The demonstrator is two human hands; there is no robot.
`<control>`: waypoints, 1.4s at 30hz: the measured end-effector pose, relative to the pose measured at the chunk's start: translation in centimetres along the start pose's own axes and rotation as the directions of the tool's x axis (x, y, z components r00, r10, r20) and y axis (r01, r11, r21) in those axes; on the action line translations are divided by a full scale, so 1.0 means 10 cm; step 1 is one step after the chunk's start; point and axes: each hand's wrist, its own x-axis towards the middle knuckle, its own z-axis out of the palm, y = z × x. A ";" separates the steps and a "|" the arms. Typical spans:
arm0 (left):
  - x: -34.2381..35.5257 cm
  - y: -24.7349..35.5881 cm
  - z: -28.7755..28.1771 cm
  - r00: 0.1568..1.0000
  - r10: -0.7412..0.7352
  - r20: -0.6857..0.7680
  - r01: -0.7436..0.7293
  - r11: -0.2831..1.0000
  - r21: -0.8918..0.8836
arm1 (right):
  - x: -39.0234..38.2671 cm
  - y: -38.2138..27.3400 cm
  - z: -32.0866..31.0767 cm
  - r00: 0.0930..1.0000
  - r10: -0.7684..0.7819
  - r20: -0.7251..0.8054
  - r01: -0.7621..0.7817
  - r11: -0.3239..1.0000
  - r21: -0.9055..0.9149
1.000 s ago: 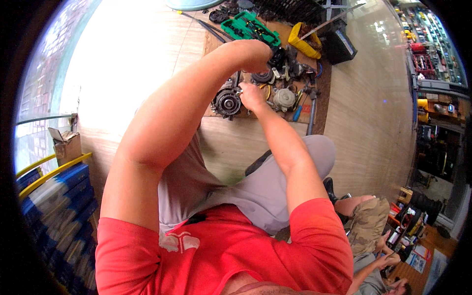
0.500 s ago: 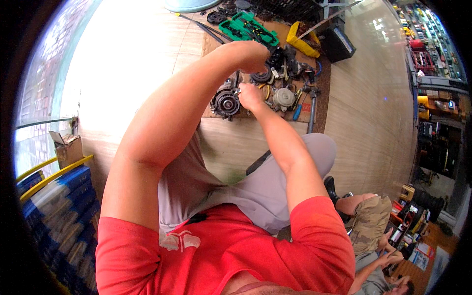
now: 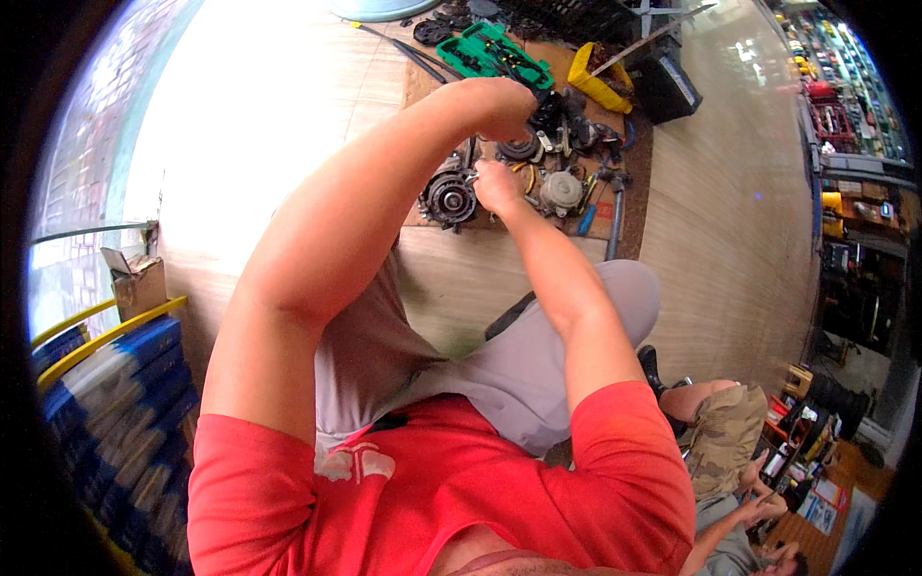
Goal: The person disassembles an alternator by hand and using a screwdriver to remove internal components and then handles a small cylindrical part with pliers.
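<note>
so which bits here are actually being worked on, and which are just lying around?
In hand:
left hand on dark engine parts
right hand beside round black part

Lying about:
green tool case
yellow container
round grey part
cardboard box
blue stacked packs

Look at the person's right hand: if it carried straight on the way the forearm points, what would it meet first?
Probably the dark metal engine parts just beyond the right hand, with the green plastic tool case farther along that line; depth is hard to judge here.
</note>
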 end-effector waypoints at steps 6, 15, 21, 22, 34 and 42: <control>-0.01 0.01 -0.01 1.000 0.020 0.001 -0.020 1.000 0.024 | 0.00 -0.02 -0.02 0.999 -0.007 0.044 0.006 1.000 0.013; -0.03 0.02 -0.02 1.000 -0.003 -0.022 0.004 1.000 0.027 | -0.04 -0.11 -0.11 0.995 0.079 0.066 -0.079 0.997 -0.003; 0.00 0.02 -0.03 1.000 0.000 -0.007 0.000 0.999 0.033 | -0.03 -0.07 -0.08 0.997 0.040 0.062 -0.041 0.999 0.018; -0.01 0.02 -0.03 1.000 -0.001 -0.013 0.001 1.000 0.028 | -0.03 -0.07 -0.08 0.997 0.043 0.058 -0.044 0.999 0.024; -0.03 0.02 -0.04 1.000 -0.014 -0.009 0.014 1.000 0.004 | -0.04 -0.11 -0.09 0.999 0.050 0.013 -0.049 0.997 -0.051; -0.03 0.02 -0.05 0.999 0.037 -0.040 -0.036 0.999 0.026 | -0.02 -0.04 -0.01 0.998 -0.067 -0.016 0.066 0.998 -0.021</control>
